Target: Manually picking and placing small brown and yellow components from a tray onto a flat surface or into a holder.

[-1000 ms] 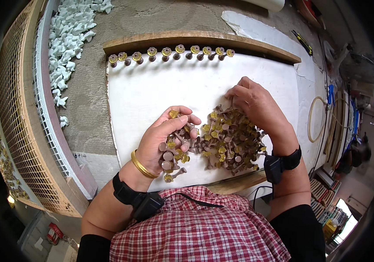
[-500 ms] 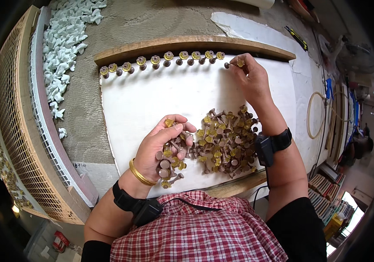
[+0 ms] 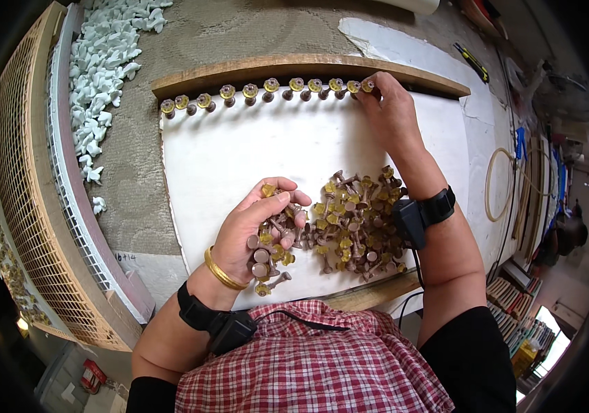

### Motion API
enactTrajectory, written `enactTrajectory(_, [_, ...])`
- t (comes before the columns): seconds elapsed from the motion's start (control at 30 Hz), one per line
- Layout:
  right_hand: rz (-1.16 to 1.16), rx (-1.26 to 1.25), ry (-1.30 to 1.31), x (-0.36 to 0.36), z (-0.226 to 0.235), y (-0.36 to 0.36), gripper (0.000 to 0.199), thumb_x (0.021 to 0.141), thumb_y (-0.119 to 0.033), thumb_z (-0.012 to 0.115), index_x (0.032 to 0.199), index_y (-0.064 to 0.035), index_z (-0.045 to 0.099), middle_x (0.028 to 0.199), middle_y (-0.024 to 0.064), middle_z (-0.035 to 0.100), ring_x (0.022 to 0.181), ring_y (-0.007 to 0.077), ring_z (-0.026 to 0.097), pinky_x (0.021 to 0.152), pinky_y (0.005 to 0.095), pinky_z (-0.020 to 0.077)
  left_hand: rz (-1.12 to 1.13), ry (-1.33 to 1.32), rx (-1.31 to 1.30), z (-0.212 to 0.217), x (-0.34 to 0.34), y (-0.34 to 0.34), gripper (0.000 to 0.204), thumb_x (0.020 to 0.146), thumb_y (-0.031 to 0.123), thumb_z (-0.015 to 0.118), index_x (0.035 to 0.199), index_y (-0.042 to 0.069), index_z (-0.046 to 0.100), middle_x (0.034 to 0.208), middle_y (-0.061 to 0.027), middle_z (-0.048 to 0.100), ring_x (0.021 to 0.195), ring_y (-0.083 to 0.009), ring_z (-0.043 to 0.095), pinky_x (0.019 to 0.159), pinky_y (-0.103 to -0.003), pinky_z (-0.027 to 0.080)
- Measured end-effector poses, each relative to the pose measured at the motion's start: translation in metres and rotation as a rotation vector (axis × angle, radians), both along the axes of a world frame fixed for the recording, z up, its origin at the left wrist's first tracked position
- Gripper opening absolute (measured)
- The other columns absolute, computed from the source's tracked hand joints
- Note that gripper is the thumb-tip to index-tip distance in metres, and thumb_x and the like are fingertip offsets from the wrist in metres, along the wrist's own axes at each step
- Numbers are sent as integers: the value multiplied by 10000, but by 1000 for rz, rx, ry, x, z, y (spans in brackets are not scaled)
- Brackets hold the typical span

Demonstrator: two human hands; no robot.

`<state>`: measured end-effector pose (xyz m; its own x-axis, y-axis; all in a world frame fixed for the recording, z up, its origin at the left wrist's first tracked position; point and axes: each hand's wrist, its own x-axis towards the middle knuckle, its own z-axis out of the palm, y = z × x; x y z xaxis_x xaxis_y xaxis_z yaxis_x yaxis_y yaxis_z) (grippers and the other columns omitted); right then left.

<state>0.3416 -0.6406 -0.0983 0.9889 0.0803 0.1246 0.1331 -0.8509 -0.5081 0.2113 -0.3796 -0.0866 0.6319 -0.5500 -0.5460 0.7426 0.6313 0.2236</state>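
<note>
Small brown pegs with yellow flower-shaped heads [image 3: 270, 85] stand in a row along the far edge of a white board [image 3: 239, 151], against a wooden strip [image 3: 308, 67]. At the row's right end my right hand [image 3: 392, 117] is closed, pinching one flower-headed peg [image 3: 368, 87] beside the last standing one. My left hand [image 3: 239, 230] is cupped, palm up, around several more of these pegs [image 3: 267, 258], over the board's near left part. Right of it lies a loose pile of the same pegs [image 3: 356, 227], partly behind my right wrist's strap.
White small pieces [image 3: 105, 62] lie heaped on the patterned mat [image 3: 136, 172] at far left. Mesh-bottomed wooden frames [image 3: 36, 186] stand on edge at the left. A yellow-and-black cutter [image 3: 471, 62] lies at far right. A second wooden strip [image 3: 370, 294] borders the board's near edge.
My right hand has moved slightly left and away from me, bringing its peg from beside the row to the row's right end. My left hand keeps its handful in nearly the same place.
</note>
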Motion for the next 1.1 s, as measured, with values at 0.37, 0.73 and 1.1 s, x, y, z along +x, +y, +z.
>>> enactTrajectory(0.37, [61, -180, 655, -42, 77, -30, 161, 851, -78, 738, 968, 0, 659, 831, 77, 680, 786, 170, 638, 748, 299, 517, 1, -17, 12, 6, 0, 0, 202, 1001, 155, 541, 1162, 37, 508, 1070, -146, 621, 719, -116, 622, 516, -191, 522])
enactTrajectory(0.73, [-102, -191, 672, -80, 75, -30, 154, 811, -79, 728, 904, 21, 656, 820, 160, 680, 760, 275, 662, 720, 364, 528, -7, -17, -15, 2, -2, 3, 197, 1008, 114, 499, 1190, 40, 517, 1106, -163, 606, 852, -194, 613, 556, -238, 521])
enactTrajectory(1.1, [-209, 590, 92, -23, 6, -30, 81, 954, 3, 620, 1008, 6, 559, 892, 83, 691, 816, 129, 669, 764, 280, 550, -15, 4, 10, 5, -3, -1, 195, 1007, 115, 504, 1188, 45, 518, 1094, -154, 611, 860, -195, 612, 554, -236, 520])
